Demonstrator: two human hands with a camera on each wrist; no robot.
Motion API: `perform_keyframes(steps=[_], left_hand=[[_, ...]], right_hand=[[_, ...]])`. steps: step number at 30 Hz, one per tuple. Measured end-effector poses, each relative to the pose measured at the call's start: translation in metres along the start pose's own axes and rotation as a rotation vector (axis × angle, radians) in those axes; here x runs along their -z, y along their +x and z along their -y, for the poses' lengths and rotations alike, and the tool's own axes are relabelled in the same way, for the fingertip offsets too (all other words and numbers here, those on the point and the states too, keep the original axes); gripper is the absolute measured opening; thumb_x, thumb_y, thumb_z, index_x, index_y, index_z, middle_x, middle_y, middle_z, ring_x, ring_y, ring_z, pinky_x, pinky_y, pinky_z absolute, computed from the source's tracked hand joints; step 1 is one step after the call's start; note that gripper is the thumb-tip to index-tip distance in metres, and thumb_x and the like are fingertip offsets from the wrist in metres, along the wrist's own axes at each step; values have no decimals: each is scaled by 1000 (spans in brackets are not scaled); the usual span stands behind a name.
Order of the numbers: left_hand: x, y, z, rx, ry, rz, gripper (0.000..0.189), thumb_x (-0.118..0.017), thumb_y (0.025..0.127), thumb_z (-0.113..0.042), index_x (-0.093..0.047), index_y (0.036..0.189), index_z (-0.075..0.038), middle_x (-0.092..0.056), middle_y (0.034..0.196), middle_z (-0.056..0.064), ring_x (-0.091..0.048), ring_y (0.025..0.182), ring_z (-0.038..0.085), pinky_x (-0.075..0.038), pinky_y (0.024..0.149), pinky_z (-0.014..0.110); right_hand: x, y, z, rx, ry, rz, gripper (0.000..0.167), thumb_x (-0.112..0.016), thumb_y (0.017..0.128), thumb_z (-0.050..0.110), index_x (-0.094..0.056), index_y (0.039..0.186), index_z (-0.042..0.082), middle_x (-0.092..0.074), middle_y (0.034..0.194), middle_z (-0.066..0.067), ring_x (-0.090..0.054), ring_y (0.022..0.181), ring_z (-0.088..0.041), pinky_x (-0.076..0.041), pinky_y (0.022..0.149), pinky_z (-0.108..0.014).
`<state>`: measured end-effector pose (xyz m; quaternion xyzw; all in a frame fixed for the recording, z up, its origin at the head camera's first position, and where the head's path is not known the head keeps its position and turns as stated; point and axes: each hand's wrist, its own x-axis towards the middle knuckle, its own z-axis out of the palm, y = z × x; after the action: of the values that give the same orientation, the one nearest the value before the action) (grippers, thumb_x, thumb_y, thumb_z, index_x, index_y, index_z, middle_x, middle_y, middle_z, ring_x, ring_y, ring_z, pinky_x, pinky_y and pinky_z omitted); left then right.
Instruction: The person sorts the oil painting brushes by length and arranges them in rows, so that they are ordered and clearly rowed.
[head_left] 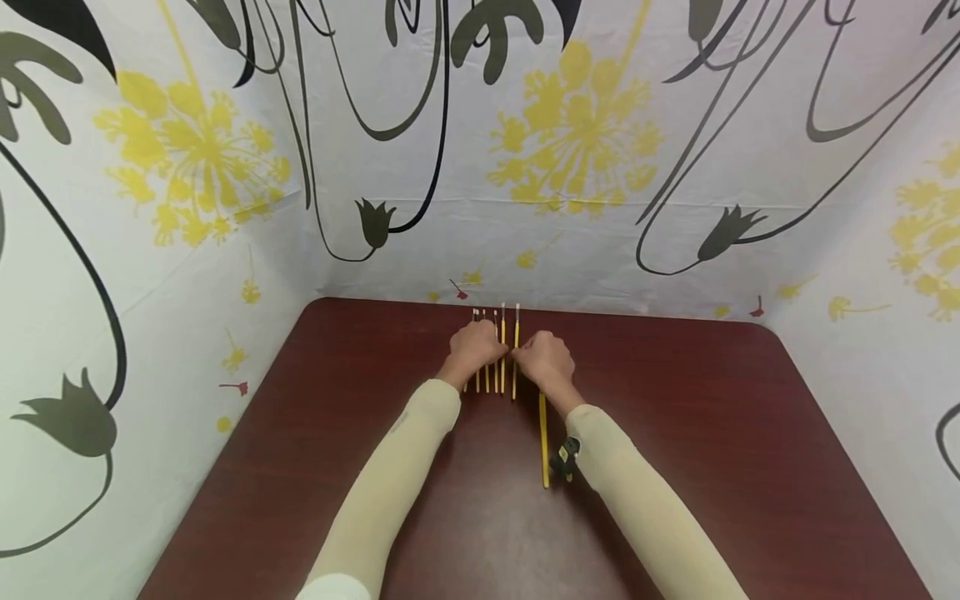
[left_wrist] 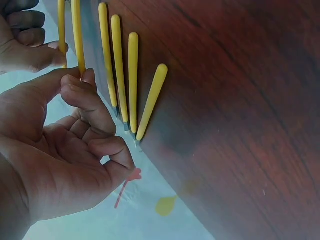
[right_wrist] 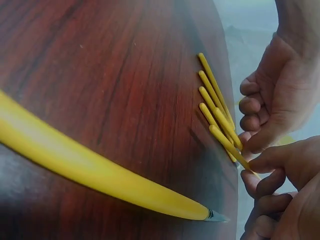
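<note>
My left hand (head_left: 474, 346) pinches a yellow-handled paintbrush (left_wrist: 77, 35) between thumb and forefinger near its far end. Just to its right, my right hand (head_left: 545, 360) pinches another yellow paintbrush (right_wrist: 227, 142) in the same way. Both handles point back toward me, with pale bristle tips at the far side. Left of these, several more yellow paintbrushes (left_wrist: 116, 60) lie side by side in a row, partly covered by the left hand in the head view. A loose yellow paintbrush (head_left: 543, 442) lies nearer, beside the right wrist.
The dark red wooden table (head_left: 300, 492) has rounded far corners. White cloth with flower prints (head_left: 465, 167) rises behind it and along both sides. A small dark device (head_left: 567, 454) sits at the right wrist, with another yellow handle end (head_left: 569, 477) showing just below it.
</note>
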<state>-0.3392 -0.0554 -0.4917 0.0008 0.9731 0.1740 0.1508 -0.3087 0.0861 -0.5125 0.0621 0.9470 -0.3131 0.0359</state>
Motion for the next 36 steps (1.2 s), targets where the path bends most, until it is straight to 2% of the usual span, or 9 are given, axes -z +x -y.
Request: perform_keyframes(steps=[3, 6, 11, 15, 22, 27, 31, 36], left_hand=[[0, 4, 1, 12, 5, 4, 43, -67, 102, -39, -52, 67, -18, -40, 56, -3, -44, 51, 15, -36, 49, 32], [0, 7, 2, 14, 2, 14, 43, -67, 102, -40, -52, 69, -18, -40, 57, -3, -44, 51, 15, -36, 49, 32], [0, 10, 3, 14, -16, 32, 42, -69, 100, -39, -51, 68, -18, -40, 57, -3, -43, 52, 15, -37, 50, 33], [-2, 13, 3, 28, -25, 50, 41, -70, 99, -36, -51, 68, -18, -40, 57, -3, -42, 52, 16, -36, 50, 33], [-5, 19, -4, 42, -16, 75, 33, -69, 100, -34, -58, 73, -17, -41, 59, -2, -45, 53, 15, -37, 51, 33], [-9, 23, -14, 26, -11, 89, 34, -66, 101, -32, -57, 72, -17, -43, 60, -2, -44, 54, 16, -38, 51, 33], [-8, 20, -16, 19, -12, 78, 33, -66, 101, -29, -56, 72, -17, -43, 62, -1, -43, 55, 17, -38, 52, 34], [-10, 16, -6, 28, 1, 55, 27, -66, 99, -27, -58, 76, -16, -45, 67, 0, -45, 59, 18, -38, 54, 35]], right_hand=[[-1, 3, 1, -7, -7, 22, 49, -69, 96, 31, -48, 53, 19, -39, 48, 5, -37, 43, -15, -28, 42, -31], [-2, 5, 1, -13, -28, 27, 50, -69, 96, 31, -47, 53, 19, -38, 48, 5, -37, 42, -15, -29, 41, -31], [-5, 10, 2, -8, -101, 24, 49, -71, 95, 35, -46, 55, 18, -40, 50, 4, -44, 46, -18, -34, 44, -34], [-7, 14, 2, -21, -143, 55, 46, -71, 95, 38, -47, 61, 18, -45, 55, 2, -51, 50, -20, -39, 47, -37], [-4, 20, 1, -42, -170, 88, 43, -73, 94, 36, -51, 63, 17, -48, 57, 0, -51, 51, -21, -39, 48, -37], [4, 25, -5, -50, -182, 104, 45, -72, 93, 34, -45, 62, 17, -42, 55, 2, -45, 51, -19, -37, 48, -36], [4, 28, -3, -56, -188, 122, 43, -70, 94, 31, -44, 63, 16, -40, 55, 1, -43, 50, -19, -35, 48, -36], [-4, 26, 2, -40, -161, 120, 40, -69, 93, 27, -45, 63, 16, -41, 55, 1, -42, 50, -19, -34, 48, -36]])
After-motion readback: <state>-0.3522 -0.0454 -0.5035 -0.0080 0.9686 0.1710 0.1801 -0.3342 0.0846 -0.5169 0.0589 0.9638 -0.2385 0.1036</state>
